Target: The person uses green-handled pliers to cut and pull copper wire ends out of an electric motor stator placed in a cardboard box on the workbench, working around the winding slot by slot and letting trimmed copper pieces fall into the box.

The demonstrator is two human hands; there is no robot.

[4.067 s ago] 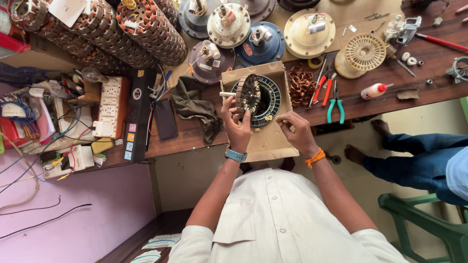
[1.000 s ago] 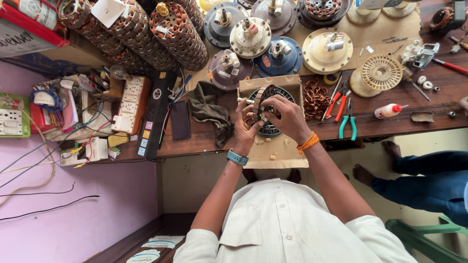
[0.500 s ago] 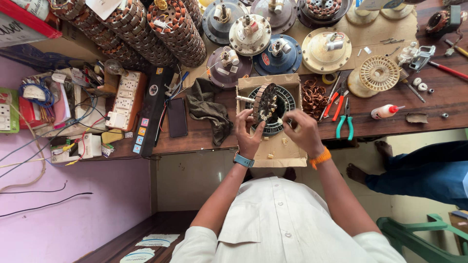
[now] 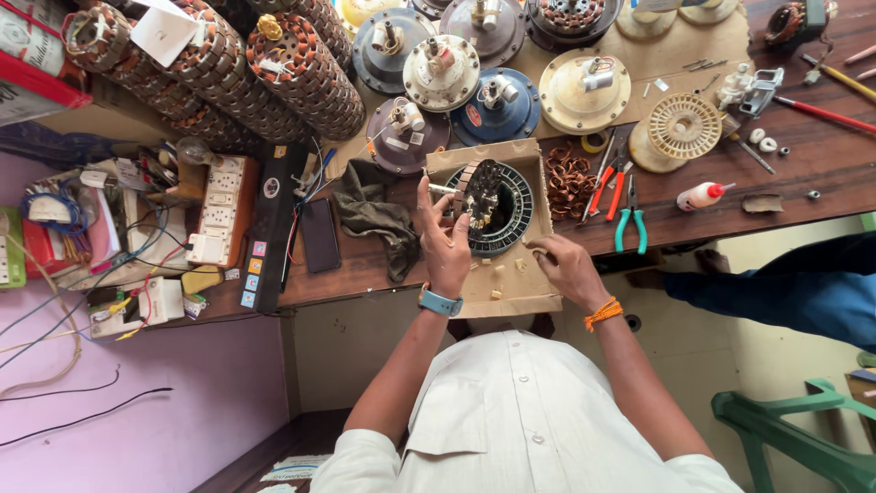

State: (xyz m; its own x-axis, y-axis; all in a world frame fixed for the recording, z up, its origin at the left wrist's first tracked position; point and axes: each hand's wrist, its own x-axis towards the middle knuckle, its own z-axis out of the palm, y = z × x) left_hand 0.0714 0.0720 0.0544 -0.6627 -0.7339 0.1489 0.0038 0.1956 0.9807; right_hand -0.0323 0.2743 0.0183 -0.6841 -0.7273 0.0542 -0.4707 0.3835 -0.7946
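Observation:
My left hand (image 4: pixel 444 239) holds a round motor stator core (image 4: pixel 476 190) upright on its edge, above a black ring-shaped winding former (image 4: pixel 513 212) that lies on a cardboard tray (image 4: pixel 516 283). A blue watch sits on that wrist. My right hand (image 4: pixel 566 267), with an orange thread at the wrist, has its fingers closed near the tray's right edge, apart from the stator; whether it pinches anything is not visible. Small scraps lie on the cardboard between my hands.
On the wooden workbench (image 4: pixel 821 183) lie copper wire coils (image 4: pixel 570 178), red and green pliers (image 4: pixel 626 205), a glue bottle (image 4: pixel 701 194), several fan motor housings (image 4: pixel 497 105), stacked stators (image 4: pixel 301 78), a cloth (image 4: pixel 374 215), a phone (image 4: pixel 319 236) and a switchboard (image 4: pixel 212 219). Another person's leg (image 4: pixel 785 292) is at right.
My right hand has let go of the stator and drawn back to the tray's right edge. My left hand keeps the stator upright over the black ring.

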